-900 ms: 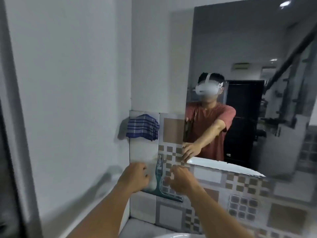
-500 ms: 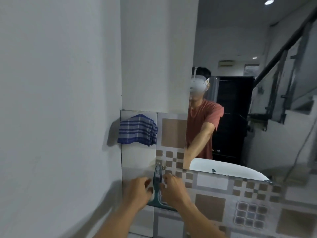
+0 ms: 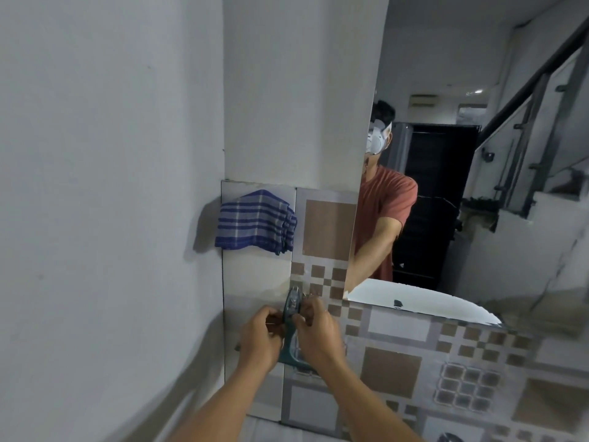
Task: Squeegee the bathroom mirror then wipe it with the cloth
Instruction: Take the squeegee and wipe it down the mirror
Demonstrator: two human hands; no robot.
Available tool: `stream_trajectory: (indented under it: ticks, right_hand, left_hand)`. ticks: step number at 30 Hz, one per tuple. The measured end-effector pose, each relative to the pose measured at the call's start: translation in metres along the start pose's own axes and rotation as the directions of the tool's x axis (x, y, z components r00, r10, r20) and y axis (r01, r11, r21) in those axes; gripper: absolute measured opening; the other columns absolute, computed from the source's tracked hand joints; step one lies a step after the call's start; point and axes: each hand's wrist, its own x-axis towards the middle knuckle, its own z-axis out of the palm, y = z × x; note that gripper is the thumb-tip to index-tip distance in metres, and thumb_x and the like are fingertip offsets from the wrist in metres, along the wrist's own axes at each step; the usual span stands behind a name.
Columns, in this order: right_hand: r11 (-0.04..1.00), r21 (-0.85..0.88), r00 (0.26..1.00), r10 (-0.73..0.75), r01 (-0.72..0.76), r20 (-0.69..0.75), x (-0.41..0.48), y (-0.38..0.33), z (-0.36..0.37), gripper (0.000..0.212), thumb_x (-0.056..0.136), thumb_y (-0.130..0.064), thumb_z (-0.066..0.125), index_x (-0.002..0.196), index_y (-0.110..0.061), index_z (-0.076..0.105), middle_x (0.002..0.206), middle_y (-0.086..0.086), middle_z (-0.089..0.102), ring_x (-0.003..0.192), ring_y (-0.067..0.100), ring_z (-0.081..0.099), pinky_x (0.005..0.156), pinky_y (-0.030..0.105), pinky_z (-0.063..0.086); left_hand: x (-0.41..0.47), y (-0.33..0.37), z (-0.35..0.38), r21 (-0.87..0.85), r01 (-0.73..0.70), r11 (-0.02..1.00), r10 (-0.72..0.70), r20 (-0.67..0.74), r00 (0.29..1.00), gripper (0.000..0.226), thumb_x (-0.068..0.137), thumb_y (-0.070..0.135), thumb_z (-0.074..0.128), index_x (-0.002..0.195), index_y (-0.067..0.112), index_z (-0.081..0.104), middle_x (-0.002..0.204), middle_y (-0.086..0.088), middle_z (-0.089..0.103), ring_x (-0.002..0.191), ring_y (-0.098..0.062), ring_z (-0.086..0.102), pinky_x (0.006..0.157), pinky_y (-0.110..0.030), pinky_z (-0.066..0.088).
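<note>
A teal squeegee (image 3: pixel 291 306) hangs against the tiled wall (image 3: pixel 395 365) below the mirror's left corner. My left hand (image 3: pixel 259 336) pinches at its left side and my right hand (image 3: pixel 314 330) grips its handle from the right. Both hands hide most of the squeegee; only its upper handle and a bit of the lower blade show. A blue striped cloth (image 3: pixel 255 221) hangs folded on the wall up and to the left of the hands. The mirror (image 3: pixel 478 202) fills the right half of the view and reflects a person in a red shirt.
A plain white wall (image 3: pixel 111 186) runs close along the left. A white column (image 3: pixel 299 90) stands between that wall and the mirror. The mirror reflects a white basin rim (image 3: pixel 424 303), a dark doorway and a stair railing.
Both hands have closed in on the hanging squeegee and now hold it. The view has swung left and nearer to the wall, so less of the mirror shows.
</note>
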Motion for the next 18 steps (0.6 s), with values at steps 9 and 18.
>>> stream_trajectory:
  ticks: [9,18]
  right_hand:
    - [0.997,0.071,1.0,0.007,-0.007,-0.012,-0.004,-0.027,-0.021,0.013,0.101,-0.019,0.059,0.091,-0.027,0.057,0.09,-0.007,0.066,0.08,0.01,0.064,0.066,0.02,0.052]
    - [0.943,0.333,0.998,0.017,0.004,-0.061,-0.018,-0.039,-0.053,0.008,0.1,-0.015,0.06,0.105,-0.013,0.067,0.097,0.001,0.075,0.086,0.013,0.074,0.079,0.033,0.063]
  left_hand:
    - [-0.01,0.026,-0.01,-0.134,-0.075,0.988,0.068,-0.058,0.996,0.018,0.089,0.008,0.071,0.097,0.023,0.066,0.094,0.011,0.071,0.089,-0.006,0.068,0.073,-0.016,0.056]
    - [-0.042,0.052,-0.018,-0.227,-0.229,0.947,0.233,-0.007,0.972,0.033,0.087,0.011,0.076,0.113,0.029,0.066,0.105,0.015,0.071,0.096,-0.004,0.068,0.079,-0.025,0.061]
